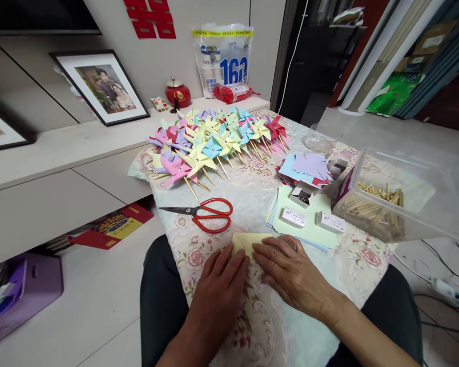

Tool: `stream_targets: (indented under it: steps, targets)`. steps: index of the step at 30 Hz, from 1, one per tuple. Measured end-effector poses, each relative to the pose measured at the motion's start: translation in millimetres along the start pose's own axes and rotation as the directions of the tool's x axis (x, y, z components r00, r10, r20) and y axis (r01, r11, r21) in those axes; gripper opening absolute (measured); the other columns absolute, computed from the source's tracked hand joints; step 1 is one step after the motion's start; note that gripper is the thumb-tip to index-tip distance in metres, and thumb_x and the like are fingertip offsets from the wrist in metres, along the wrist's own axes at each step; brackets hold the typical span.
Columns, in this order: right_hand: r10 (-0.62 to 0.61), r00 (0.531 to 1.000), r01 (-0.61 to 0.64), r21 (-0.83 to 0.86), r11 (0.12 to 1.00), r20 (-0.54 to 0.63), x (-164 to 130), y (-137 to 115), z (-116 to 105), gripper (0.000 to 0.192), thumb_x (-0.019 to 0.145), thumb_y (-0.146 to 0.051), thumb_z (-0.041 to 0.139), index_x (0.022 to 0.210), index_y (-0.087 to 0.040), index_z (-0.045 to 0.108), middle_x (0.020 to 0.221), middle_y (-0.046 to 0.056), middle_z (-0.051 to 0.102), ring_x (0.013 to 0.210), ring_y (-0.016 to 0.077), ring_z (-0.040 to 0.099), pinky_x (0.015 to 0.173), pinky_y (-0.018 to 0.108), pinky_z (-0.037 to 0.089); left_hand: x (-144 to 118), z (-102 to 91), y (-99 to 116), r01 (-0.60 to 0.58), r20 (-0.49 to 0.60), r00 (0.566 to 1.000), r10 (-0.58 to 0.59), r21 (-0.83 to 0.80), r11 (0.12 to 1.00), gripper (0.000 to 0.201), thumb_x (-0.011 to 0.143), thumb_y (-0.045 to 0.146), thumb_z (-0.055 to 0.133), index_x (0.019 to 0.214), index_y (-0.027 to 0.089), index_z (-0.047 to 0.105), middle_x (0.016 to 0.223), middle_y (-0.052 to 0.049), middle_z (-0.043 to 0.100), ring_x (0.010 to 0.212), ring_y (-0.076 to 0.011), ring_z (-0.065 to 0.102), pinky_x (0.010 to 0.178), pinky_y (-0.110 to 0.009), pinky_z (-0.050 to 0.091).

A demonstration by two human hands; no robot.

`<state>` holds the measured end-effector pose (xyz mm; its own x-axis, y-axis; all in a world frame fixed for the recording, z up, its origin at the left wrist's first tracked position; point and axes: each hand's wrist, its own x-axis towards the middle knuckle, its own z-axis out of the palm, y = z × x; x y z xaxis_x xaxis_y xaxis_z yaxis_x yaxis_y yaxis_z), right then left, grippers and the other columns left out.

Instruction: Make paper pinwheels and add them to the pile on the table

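A folded sheet of pale yellow paper [254, 240] lies on the cloth-covered table close to me. On its left part rest the outstretched fingers of my left hand [224, 280]. My right hand [290, 270] lies across the right side of the paper, fingers stretched out and pressing down; its thumb is partly hidden. My hands cover much of the sheet. Red-handled scissors [210, 213] lie just beyond my left hand, blades pointing left. Past my right hand, a stack of light green paper [281, 227] carries small white boxes [294, 216] and an open box of fasteners [303, 194].
Many paper pinwheels on sticks [214, 140] are heaped at the table's far end. Cut lilac, blue and red sheets [309, 165] are stacked at right, beside a clear plastic bin [367, 214] of short wooden sticks. A framed photo [107, 86] leans on the cabinet at left.
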<state>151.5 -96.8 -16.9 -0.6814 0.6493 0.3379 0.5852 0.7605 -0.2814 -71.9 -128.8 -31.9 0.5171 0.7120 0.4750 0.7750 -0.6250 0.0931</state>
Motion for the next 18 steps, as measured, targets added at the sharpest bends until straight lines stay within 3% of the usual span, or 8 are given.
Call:
stream_targets:
  steps: [8, 11, 14, 16, 18]
  targets:
    - [0.026, 0.999, -0.024, -0.037, 0.999, 0.039, -2.0, -1.3, 0.7, 0.032, 0.097, -0.027, 0.058, 0.128, -0.020, 0.062, 0.134, 0.007, 0.066, 0.129, 0.0337, 0.051, 0.104, 0.059, 0.028, -6.9, 1.0, 0.9, 0.025, 0.007, 1.000, -0.025, 0.012, 1.000, 0.039, 0.091, 0.007, 0.045, 0.125, 0.014, 0.064, 0.131, -0.006, 0.068, 0.125, -0.0304, 0.055, 0.104, -0.047, 0.041]
    - [0.020, 1.000, -0.020, -0.005, 1.000, 0.014, -1.2, -1.6, -1.7, 0.033, 0.096, -0.025, 0.059, 0.128, -0.019, 0.061, 0.133, 0.008, 0.066, 0.127, 0.0345, 0.052, 0.102, 0.060, 0.033, -6.7, 0.8, 1.3, 0.034, 0.009, 0.999, -0.034, -0.004, 0.999, 0.040, 0.090, 0.007, 0.046, 0.125, 0.014, 0.064, 0.130, -0.006, 0.068, 0.123, -0.0308, 0.055, 0.103, -0.047, 0.040]
    - [0.038, 0.994, -0.028, 0.104, 0.994, -0.101, -3.6, -2.6, -5.0, 0.035, 0.095, -0.019, 0.058, 0.130, -0.017, 0.060, 0.131, 0.013, 0.066, 0.122, 0.0312, 0.055, 0.098, 0.053, 0.043, -5.9, 0.6, 1.9, 0.042, 0.010, 0.999, -0.042, -0.017, 0.999, 0.040, 0.090, 0.009, 0.047, 0.127, 0.014, 0.063, 0.129, -0.007, 0.068, 0.123, -0.0308, 0.055, 0.103, -0.047, 0.039]
    - [0.149, 0.964, -0.089, 0.263, 0.961, -0.218, -6.9, -4.8, -6.3, 0.031, 0.096, -0.015, 0.055, 0.126, -0.018, 0.062, 0.124, 0.013, 0.068, 0.114, 0.0264, 0.060, 0.093, 0.045, 0.049, -5.1, -0.1, 2.4, 0.056, 0.015, 0.998, -0.056, -0.017, 0.998, 0.044, 0.089, 0.006, 0.045, 0.129, 0.014, 0.061, 0.129, -0.008, 0.068, 0.123, -0.0299, 0.054, 0.103, -0.046, 0.039]
    - [0.363, 0.895, -0.221, 0.451, 0.865, -0.258, -10.5, -8.6, -6.2, 0.024, 0.097, -0.018, 0.054, 0.116, -0.021, 0.067, 0.112, 0.010, 0.071, 0.102, 0.0228, 0.065, 0.084, 0.038, 0.053, -4.2, -0.8, 2.8, 0.071, 0.027, 0.997, -0.070, -0.014, 0.997, 0.047, 0.088, 0.004, 0.044, 0.131, 0.015, 0.060, 0.128, -0.008, 0.068, 0.123, -0.0293, 0.054, 0.102, -0.045, 0.039]
